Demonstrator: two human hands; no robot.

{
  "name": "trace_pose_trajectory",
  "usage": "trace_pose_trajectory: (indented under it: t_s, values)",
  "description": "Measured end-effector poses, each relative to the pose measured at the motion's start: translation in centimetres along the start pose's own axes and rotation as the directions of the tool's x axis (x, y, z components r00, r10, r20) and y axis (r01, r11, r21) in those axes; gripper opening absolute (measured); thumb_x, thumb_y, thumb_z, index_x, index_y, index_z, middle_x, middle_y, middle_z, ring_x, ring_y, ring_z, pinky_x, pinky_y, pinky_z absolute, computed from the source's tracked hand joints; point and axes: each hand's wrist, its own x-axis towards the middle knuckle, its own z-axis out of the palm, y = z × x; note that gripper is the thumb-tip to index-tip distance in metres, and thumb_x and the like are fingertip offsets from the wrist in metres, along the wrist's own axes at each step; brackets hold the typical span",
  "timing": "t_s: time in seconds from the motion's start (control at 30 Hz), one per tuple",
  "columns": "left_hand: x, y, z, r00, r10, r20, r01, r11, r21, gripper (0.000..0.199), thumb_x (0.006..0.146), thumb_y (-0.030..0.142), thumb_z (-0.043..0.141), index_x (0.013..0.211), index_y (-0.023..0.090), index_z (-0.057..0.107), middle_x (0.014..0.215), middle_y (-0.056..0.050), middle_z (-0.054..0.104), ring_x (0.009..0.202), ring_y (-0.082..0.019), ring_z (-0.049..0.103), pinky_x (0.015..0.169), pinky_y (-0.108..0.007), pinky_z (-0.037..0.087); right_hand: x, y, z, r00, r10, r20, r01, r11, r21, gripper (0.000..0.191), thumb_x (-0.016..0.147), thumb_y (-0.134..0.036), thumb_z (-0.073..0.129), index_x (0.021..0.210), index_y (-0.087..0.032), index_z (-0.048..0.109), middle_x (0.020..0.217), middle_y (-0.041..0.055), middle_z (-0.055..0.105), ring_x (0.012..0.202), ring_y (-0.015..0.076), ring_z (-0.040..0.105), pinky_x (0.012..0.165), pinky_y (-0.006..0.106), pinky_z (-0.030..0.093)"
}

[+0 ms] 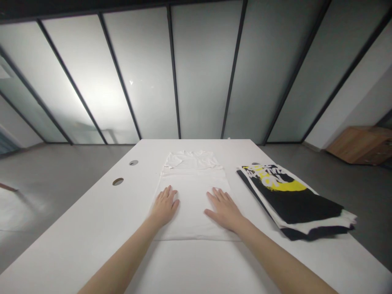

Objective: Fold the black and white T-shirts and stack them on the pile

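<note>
Reaches in from the near side with both bare forearms, angled toward the middle of the desk [76,228]. Shows there a white garment [191,212], flat, with a nearly straight near edge. Rests the left grip [163,208] palm down on the garment's left part, fingers slightly apart; rests the right grip [225,211] palm down on the right part, fingers spread wider. Pinches nothing with either — just flat contact with the cloth.

Looks light, soft and limp, hardly fragile, but likely to ruckle under a sideways push. Probably lifts most evenly from the two near corners, with every layer caught between thumb and fingers; would sag if taken from one side only.

Shows on the right, apart from the garment, a stack of printed cloth [306,206] in black and white layers, yellow and white print on top, uneven along the near end. Has round holes [118,181] in the desk at the left.

Turns wrinkled at the garment's far end — looser there, seemingly around sleeves and collar, so a poorer place to take hold. Gives way beyond the desk to grey floor [92,159], a wooden cabinet [361,143] at far right and frosted panels [202,81] in dark frames.
</note>
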Motion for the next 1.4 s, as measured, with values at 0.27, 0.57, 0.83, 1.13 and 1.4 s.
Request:
trace_pose_trajectory:
  t_s: [0.27,0.57,0.83,1.13,1.4]
  values:
    - [-6.3,2.4,-1.4,0.989,-0.057,0.138,0.054,0.998,0.029,0.061,0.105,0.054,0.043,0.156,0.021,0.050,0.173,-0.020,0.030,0.162,-0.040,0.023,0.127,-0.065,0.024,-7.0,-0.5,-0.2,0.979,0.091,0.184,-0.116,0.985,0.128,0.098,0.091,-0.066,0.068,0.171,-0.028,0.026,0.179,0.0163,0.005,0.163,0.0444,-0.002,0.130,0.060,0.009]
    - [-7.3,3.9,-3.7,0.921,0.181,0.345,-0.133,0.978,-0.159,0.089,0.092,0.074,0.060,0.167,0.031,0.036,0.177,-0.013,0.021,0.164,-0.039,0.014,0.130,-0.065,0.013,-8.1,2.0,-4.1,0.939,0.064,0.338,-0.129,0.977,0.172,0.116,0.077,-0.055,0.082,0.171,-0.018,0.025,0.178,0.0197,0.004,0.165,0.0380,0.005,0.131,0.052,0.015]
    - [-7.3,4.9,-5.3,0.914,0.340,0.222,-0.267,0.916,-0.300,0.071,0.077,0.065,0.085,0.135,0.030,0.064,0.139,-0.012,0.063,0.131,-0.036,0.055,0.113,-0.051,0.041,-7.2,0.8,-4.6,0.998,0.056,-0.006,-0.054,0.979,0.195,0.046,0.093,-0.029,0.064,0.136,-0.016,0.069,0.134,0.0170,0.070,0.125,0.0328,0.063,0.110,0.044,0.044]
    - [-6.8,6.3,-4.1,0.861,0.449,0.241,-0.391,0.885,-0.254,0.015,0.106,0.025,0.053,0.095,0.022,0.063,0.098,-0.004,0.070,0.091,-0.022,0.065,0.084,-0.035,0.047,-8.3,-3.8,-4.5,0.950,-0.264,0.167,0.197,0.921,0.335,0.027,0.081,-0.027,0.075,0.108,-0.023,0.075,0.112,0.0059,0.072,0.102,0.0240,0.065,0.087,0.031,0.044]
    - [-6.5,6.1,-4.4,0.880,0.267,0.393,-0.223,0.963,-0.154,0.023,0.103,0.044,0.060,0.112,0.023,0.064,0.091,-0.006,0.076,0.087,-0.028,0.074,0.076,-0.034,0.049,-8.0,-3.9,-4.3,0.969,-0.202,0.143,0.157,0.948,0.275,0.026,0.081,-0.008,0.053,0.097,-0.021,0.069,0.105,0.0079,0.072,0.100,0.0238,0.064,0.087,0.032,0.044]
